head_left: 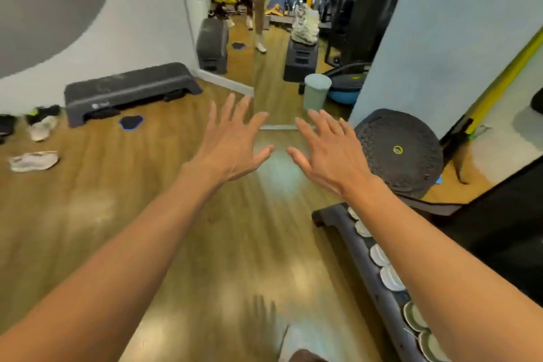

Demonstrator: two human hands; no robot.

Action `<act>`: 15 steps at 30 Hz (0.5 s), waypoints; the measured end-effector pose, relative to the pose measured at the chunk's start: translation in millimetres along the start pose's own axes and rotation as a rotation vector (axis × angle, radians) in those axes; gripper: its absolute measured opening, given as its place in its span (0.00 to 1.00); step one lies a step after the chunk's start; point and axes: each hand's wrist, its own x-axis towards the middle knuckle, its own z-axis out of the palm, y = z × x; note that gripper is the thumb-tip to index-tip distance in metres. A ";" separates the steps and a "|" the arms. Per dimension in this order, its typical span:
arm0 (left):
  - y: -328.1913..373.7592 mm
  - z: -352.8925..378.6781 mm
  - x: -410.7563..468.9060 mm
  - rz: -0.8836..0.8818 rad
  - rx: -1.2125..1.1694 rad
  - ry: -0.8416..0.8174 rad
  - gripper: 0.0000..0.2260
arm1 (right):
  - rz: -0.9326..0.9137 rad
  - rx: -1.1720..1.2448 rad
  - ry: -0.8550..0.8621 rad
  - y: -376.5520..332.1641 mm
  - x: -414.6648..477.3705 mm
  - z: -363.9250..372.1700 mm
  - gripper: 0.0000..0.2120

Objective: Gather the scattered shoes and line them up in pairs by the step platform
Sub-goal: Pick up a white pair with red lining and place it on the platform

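My left hand and my right hand are stretched out in front of me above the wooden floor, fingers spread, holding nothing. A dark grey step platform stands against the wall at the left. Left of it lie scattered shoes: a white shoe on its side, another white shoe nearer the wall, a black shoe with a green patch, and a dark shoe at the frame's edge. All are far from both hands.
A blue-rimmed dark slider disc lies by the platform. A wall mirror faces me, reflecting a person's legs. A pale bin, a black balance disc and a long grey platform with white pads stand at the right.
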 end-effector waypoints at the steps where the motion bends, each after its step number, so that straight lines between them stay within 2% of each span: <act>1: -23.7 0.5 -2.8 -0.047 -0.002 0.000 0.31 | -0.041 0.009 0.004 -16.8 21.5 2.6 0.32; 7: -153.2 6.2 -15.8 -0.310 0.048 0.011 0.30 | -0.288 0.040 0.049 -119.8 144.9 20.7 0.32; 15: -278.7 -2.1 -22.7 -0.650 0.103 0.001 0.30 | -0.577 0.142 0.100 -232.7 274.7 28.2 0.32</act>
